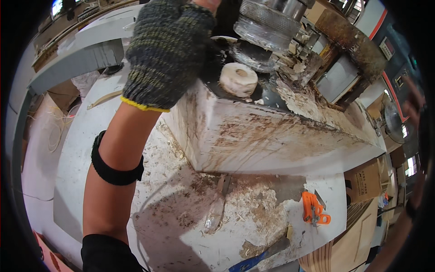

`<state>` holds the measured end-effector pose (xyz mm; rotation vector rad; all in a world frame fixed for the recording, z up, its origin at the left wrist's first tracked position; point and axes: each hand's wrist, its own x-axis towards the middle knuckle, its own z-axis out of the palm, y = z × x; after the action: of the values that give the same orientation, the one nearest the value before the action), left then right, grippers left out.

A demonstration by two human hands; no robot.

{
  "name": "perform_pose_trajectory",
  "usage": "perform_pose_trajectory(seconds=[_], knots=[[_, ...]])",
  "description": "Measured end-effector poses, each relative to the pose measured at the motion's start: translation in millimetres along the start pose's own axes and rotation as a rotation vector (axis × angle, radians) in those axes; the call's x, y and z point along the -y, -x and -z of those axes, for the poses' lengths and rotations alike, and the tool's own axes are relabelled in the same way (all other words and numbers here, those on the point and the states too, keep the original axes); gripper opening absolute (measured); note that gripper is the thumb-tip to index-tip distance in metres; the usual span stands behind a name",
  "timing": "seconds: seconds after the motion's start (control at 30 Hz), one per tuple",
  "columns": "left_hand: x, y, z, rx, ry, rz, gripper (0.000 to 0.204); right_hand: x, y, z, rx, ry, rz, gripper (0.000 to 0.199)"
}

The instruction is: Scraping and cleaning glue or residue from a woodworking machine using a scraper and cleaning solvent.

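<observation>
My left hand (170,52), in a dark grey knit glove with a yellow cuff, is raised over the left end of a stained white machine housing (253,136). Its fingers are mostly cut off by the upper edge, so their grip is hidden. Close by sit a thick off-white ring (238,80) and a knurled metal cylinder (269,22), with flaky residue around them. At the far right, my right hand (413,102) is smeared by motion, away from the housing; nothing can be made out in it.
On the scrap-covered white table (158,217) lie a clear-handled scraper (215,211), an orange cutter (312,208) and a blue-handled blade (260,257). Rusty metal (358,41) rises from the housing. A cardboard box (364,181) and fan (392,115) stand to the right.
</observation>
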<state>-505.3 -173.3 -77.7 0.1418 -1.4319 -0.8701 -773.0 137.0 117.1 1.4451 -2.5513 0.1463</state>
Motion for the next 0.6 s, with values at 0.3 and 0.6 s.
perform_pose_trajectory(seconds=[0.3,0.6], knots=[[12,-2,22,0.01,-0.238,-0.128,0.025,203,50,-119,-0.081,0.109,0.657,0.072],[17,-6,28,0.006,-0.409,-0.096,0.039,238,33,-146,-0.377,0.206,0.523,0.052]])
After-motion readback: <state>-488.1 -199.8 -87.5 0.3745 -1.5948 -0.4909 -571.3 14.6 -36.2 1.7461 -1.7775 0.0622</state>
